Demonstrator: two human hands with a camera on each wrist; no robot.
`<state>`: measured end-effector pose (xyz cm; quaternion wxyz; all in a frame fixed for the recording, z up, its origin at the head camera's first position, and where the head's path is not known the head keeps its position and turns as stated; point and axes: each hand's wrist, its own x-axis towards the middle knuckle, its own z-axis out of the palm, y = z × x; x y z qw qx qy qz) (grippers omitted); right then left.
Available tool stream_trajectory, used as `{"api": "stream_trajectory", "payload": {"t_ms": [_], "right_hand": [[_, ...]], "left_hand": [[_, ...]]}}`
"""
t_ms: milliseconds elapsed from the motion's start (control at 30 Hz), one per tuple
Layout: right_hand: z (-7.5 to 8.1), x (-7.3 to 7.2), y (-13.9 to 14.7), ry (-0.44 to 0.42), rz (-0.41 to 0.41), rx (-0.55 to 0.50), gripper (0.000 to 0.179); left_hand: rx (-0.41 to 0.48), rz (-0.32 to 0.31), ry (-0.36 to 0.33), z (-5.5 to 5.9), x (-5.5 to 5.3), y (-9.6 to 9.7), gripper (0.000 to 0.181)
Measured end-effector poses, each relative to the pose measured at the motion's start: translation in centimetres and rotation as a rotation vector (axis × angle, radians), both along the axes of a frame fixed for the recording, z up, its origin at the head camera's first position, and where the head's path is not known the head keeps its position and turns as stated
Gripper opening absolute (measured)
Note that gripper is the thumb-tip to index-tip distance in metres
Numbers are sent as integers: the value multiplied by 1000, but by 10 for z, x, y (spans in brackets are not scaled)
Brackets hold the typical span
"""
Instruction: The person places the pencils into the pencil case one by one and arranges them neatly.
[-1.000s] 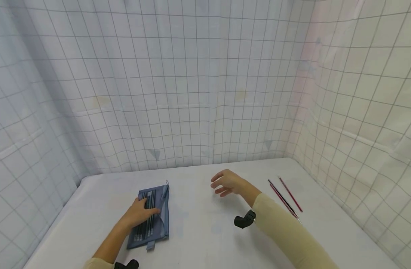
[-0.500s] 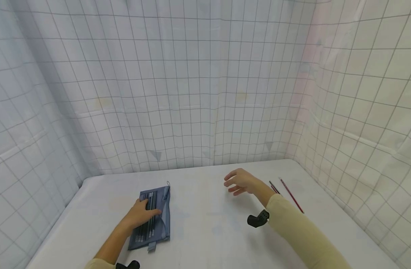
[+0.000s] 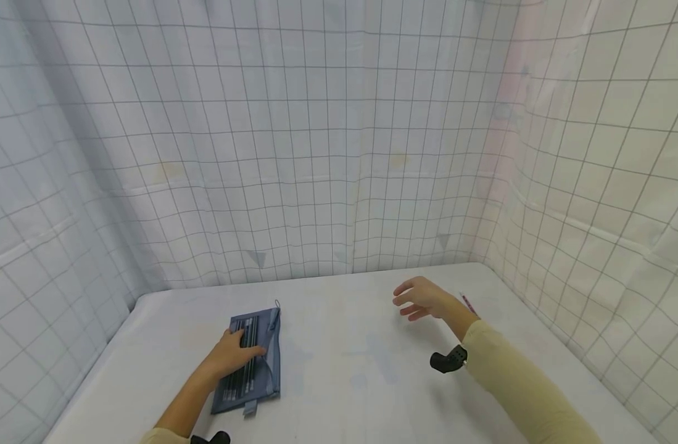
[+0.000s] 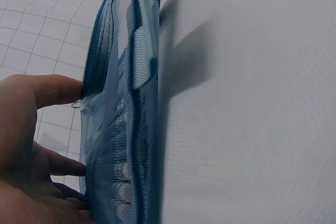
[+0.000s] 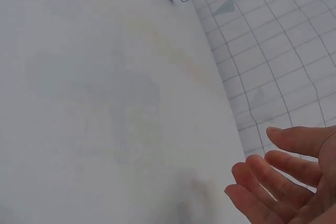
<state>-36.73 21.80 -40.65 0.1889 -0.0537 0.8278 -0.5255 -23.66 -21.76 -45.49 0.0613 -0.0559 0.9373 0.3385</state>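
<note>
Your left hand (image 3: pixel 230 356) rests, fingers spread, on the blue pouch (image 3: pixel 264 370), which lies flat with slender sticks (image 3: pixel 250 333) inside on the left of the worktop (image 3: pixel 339 382), while your right hand (image 3: pixel 424 298), fingers relaxed and parted, hovers beside a partly hidden red stick (image 3: pixel 467 303).

1. Pencil case (image 3: pixel 264 383): blue, part see-through mesh; lies flat on the left of the white table (image 3: pixel 339 382), its length running away from the person; the left hand (image 3: pixel 230 357) rests on it; a small ring (image 3: pixel 277 303) at its far end, a tab (image 3: pixel 250 407) at its near end;
2. Dark pencils (image 3: pixel 247 371): side by side lengthwise inside, partly covered by that hand;
3. Red pencil (image 3: pixel 467 303): on the table's right; one end shows, the rest hidden behind the right arm (image 3: pixel 516 376).
</note>
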Motion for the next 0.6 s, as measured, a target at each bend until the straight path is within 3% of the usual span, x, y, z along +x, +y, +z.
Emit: {"api": "stream_trajectory", "payload": {"t_ms": [600], "right_hand": [[1,5,78,38,-38,40,48]], "left_hand": [[-17,16,5,1,17,11,97]]}}
